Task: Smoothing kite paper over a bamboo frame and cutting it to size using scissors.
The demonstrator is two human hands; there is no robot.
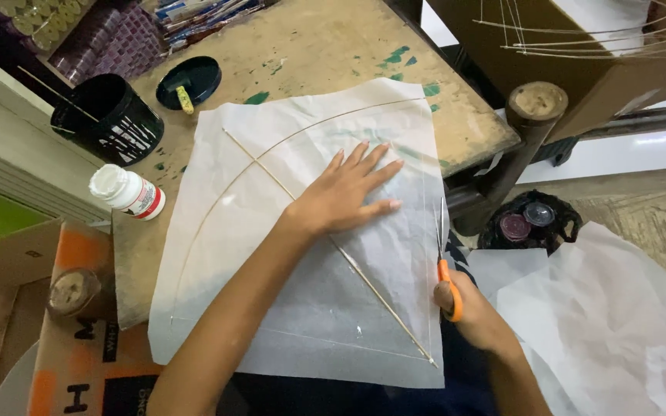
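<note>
A square sheet of thin white paper (225, 262) lies on a worn wooden table (310, 46), with a straight thin stick (264, 166) and a curved thin stick (217, 200) lying on it as a frame. My left hand (346, 192) presses flat on the paper over the straight stick, fingers spread. My right hand (468, 308) grips orange-handled scissors (445, 258) at the sheet's right edge, their blades pointing away from me along that edge.
A black pot (109, 119) with a stick in it, a black lid (188, 81) and a white bottle (127, 191) stand at the table's left. A cardboard box (79, 339) sits lower left. More white paper (603, 323) and a black bag of jars (529, 219) lie right.
</note>
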